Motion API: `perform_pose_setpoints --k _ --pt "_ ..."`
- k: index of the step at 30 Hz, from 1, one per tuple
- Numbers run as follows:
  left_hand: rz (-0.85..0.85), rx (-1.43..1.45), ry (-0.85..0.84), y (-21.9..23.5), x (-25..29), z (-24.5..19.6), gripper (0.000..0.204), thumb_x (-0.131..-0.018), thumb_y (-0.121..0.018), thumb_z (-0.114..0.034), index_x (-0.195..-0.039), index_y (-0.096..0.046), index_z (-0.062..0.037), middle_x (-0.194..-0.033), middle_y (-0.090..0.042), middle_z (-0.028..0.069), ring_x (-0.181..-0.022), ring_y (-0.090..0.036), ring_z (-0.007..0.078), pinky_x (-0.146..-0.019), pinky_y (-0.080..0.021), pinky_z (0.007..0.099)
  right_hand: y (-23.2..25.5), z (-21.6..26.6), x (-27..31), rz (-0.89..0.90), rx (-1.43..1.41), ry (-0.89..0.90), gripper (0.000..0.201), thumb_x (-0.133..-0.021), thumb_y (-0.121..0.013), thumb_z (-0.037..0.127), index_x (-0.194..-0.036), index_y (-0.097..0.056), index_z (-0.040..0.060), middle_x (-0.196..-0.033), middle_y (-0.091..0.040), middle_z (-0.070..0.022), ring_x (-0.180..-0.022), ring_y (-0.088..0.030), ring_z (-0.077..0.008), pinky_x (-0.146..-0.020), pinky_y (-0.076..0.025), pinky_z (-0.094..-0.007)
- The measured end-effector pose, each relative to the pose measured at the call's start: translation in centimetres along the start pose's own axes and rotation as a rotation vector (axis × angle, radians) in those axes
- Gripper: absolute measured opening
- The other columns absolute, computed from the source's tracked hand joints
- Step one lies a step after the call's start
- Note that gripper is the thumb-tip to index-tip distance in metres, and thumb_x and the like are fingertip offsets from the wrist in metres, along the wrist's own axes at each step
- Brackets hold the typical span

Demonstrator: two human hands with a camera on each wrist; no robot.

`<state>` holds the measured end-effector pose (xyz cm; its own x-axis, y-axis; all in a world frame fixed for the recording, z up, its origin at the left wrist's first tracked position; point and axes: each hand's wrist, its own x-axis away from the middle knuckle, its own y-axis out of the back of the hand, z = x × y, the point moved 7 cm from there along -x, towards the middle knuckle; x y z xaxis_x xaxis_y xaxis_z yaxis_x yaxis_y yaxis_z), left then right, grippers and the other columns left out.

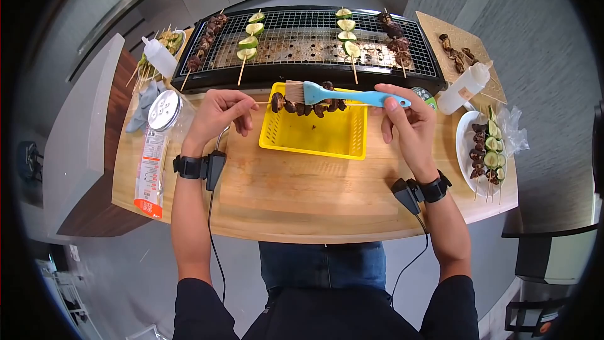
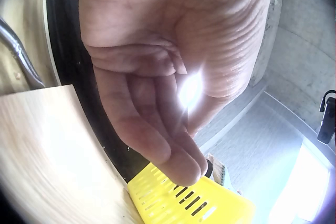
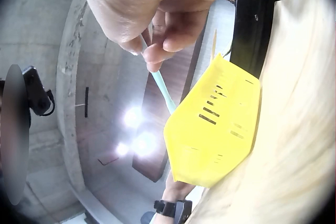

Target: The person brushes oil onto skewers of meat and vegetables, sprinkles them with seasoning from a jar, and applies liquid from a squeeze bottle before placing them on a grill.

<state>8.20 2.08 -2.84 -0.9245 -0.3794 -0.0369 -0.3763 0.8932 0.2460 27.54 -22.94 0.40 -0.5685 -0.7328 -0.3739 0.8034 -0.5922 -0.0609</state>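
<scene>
In the head view my left hand (image 1: 220, 116) pinches one end of a wooden skewer threaded with dark brown mushroom pieces (image 1: 277, 102). The skewer lies level over the far side of a yellow basket (image 1: 313, 151). My right hand (image 1: 409, 123) grips the handle of a light blue basting brush (image 1: 352, 95), whose bristles (image 1: 294, 92) lie over the mushrooms near the skewer's left part. In the left wrist view, the left hand's (image 2: 152, 87) curled fingers hide the skewer end. The right wrist view shows the brush handle (image 3: 164, 90) leaving the right fingers behind the basket.
A black grill (image 1: 302, 44) with several skewers spans the back. White squeeze bottles (image 1: 464, 88) stand at both sides. A shaker jar (image 1: 165, 111) and a printed packet (image 1: 151, 170) are at left; an oval plate (image 1: 465, 151) of skewers is at right, near a board (image 1: 487, 75).
</scene>
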Motion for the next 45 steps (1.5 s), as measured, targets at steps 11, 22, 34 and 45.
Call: perform_pose_setpoints --k 11,22,34,45 --pt "-0.012 0.009 -0.005 -0.1 0.0 -0.2 0.020 -0.093 -0.059 -0.014 -0.093 -0.068 0.0037 -0.065 -0.066 0.0068 -0.052 -0.063 0.0110 -0.047 -0.047 0.0192 -1.6 0.1 0.5 0.144 -0.005 -0.048 0.027 -0.094 -0.058 0.012 -0.118 -0.062 0.0004 -0.086 -0.070 -0.0110 -0.048 -0.047 -0.0026 -0.043 -0.038 -0.0163" --pt "-0.023 0.005 -0.015 0.0 0.1 -0.3 0.019 -0.093 -0.059 -0.013 -0.092 -0.068 0.0034 -0.065 -0.066 0.0071 -0.052 -0.063 0.0108 -0.046 -0.047 0.0187 -0.8 -0.3 0.2 0.057 0.006 -0.045 0.027 -0.095 -0.058 0.015 -0.118 -0.062 0.0011 -0.081 -0.069 -0.0089 -0.047 -0.046 -0.0014 -0.042 -0.035 -0.0153" --pt "-0.026 0.012 -0.012 0.0 0.1 -0.3 0.019 -0.093 -0.058 -0.012 -0.093 -0.068 0.0036 -0.067 -0.067 0.0077 -0.052 -0.063 0.0114 -0.047 -0.047 0.0192 0.3 0.1 0.0 -0.061 0.003 0.000 0.020 -0.096 -0.055 0.013 -0.110 -0.063 0.0009 -0.073 -0.064 -0.0029 -0.046 -0.041 0.0003 -0.040 -0.029 -0.0157" --pt "-0.053 0.016 -0.032 0.0 0.1 -0.4 0.019 -0.093 -0.060 -0.012 -0.091 -0.068 0.0051 -0.063 -0.065 0.0089 -0.048 -0.061 0.0125 -0.044 -0.046 0.0207 1.3 0.4 0.1 -0.152 0.054 0.017 0.018 -0.096 -0.054 0.012 -0.107 -0.063 0.0017 -0.067 -0.060 0.0003 -0.046 -0.040 0.0006 -0.040 -0.027 -0.0158"
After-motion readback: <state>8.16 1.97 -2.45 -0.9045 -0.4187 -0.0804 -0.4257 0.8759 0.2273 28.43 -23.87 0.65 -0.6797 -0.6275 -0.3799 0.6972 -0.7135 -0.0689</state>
